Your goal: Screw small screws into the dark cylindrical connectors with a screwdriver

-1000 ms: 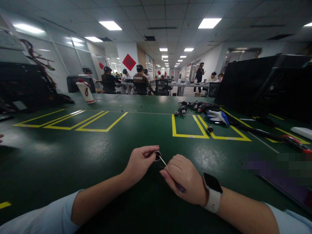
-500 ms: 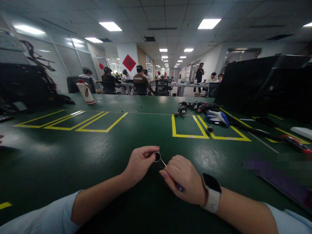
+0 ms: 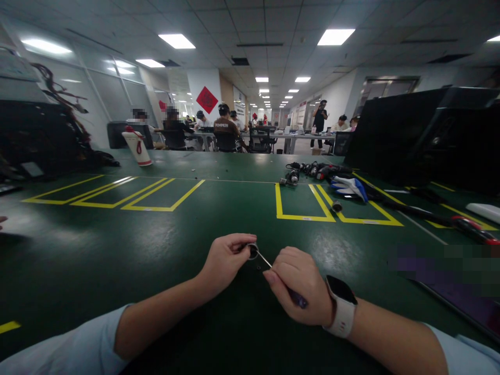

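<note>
In the head view, the left hand has its grip clamped on a small metal ring, opening toward the person, well short of the far edge of the tabletop. The right hand, grip wrapped round a slim tool, slants its long axis leftward and farward, tip at that opening.
</note>
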Demonstrator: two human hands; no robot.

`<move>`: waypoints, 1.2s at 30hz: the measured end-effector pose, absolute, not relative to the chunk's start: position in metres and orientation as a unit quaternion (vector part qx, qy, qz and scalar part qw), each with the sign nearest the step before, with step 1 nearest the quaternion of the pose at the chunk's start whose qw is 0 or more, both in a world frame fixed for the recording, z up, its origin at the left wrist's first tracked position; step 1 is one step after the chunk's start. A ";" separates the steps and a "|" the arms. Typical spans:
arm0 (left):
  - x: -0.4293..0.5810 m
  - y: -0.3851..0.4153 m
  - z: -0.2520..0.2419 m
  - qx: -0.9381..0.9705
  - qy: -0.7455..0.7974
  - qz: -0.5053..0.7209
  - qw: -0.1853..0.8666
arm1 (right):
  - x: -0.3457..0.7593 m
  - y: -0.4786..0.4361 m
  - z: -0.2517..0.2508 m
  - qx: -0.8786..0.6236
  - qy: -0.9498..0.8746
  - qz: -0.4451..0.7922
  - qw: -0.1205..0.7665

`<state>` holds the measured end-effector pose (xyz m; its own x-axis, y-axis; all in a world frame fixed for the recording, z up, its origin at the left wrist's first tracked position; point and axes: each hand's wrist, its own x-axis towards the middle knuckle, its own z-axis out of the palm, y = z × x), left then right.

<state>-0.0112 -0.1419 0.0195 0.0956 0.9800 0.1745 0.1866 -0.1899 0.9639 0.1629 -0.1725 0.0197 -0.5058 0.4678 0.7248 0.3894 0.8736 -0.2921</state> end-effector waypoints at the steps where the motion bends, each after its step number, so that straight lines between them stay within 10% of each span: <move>1: -0.012 -0.141 0.019 0.611 0.480 0.473 0.416 | 0.164 -0.173 0.022 -0.261 -0.853 0.076 0.447; 10: -0.014 -0.139 0.023 0.573 0.500 0.483 0.433 | 0.163 -0.158 0.024 -0.464 -0.656 0.407 0.435; 26: -0.012 -0.141 0.022 0.546 0.497 0.458 0.494 | 0.167 -0.152 0.033 -0.454 -0.693 0.444 0.342; 36: -0.015 -0.139 0.019 0.534 0.501 0.460 0.502 | 0.168 -0.159 0.020 -0.370 -0.636 0.458 0.499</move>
